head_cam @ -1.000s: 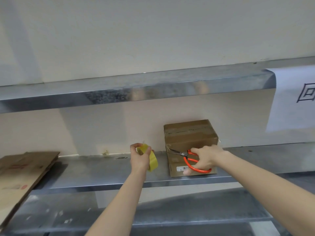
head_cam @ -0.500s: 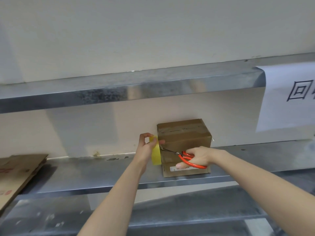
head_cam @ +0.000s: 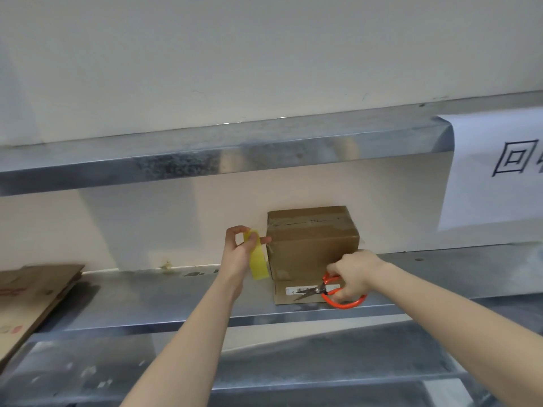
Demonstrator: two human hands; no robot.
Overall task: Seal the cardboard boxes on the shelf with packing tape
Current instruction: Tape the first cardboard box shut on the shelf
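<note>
— While the left hand [head_cam: 238, 254] is up by the cardboard box [head_cam: 311, 254], what is it gripping?

— Its fingers are curled round a yellow roll of packing tape [head_cam: 259, 264], held on edge just left of the box. One fingertip reaches to the box's upper left corner, touching or nearly so.

— And the box itself?

— It sits on the middle metal shelf [head_cam: 147, 301], towards the right, close to the wall [head_cam: 176, 230]. Glossy tape runs across its top, and a white label [head_cam: 296, 290] shows low on the near face.

— The right hand [head_cam: 355, 274]?

— Clamped on orange-handled scissors [head_cam: 332, 292], fingers through the loops, at the box's lower right near corner. The blades point left across the label; whether they touch the cardboard, I cannot tell.

— Anything else on that shelf?

— Flattened cardboard [head_cam: 35, 292] lies at the left end, well apart from the box. On the right, a white paper sheet [head_cam: 496, 171] with black print hangs from the upper shelf [head_cam: 205, 160].
</note>
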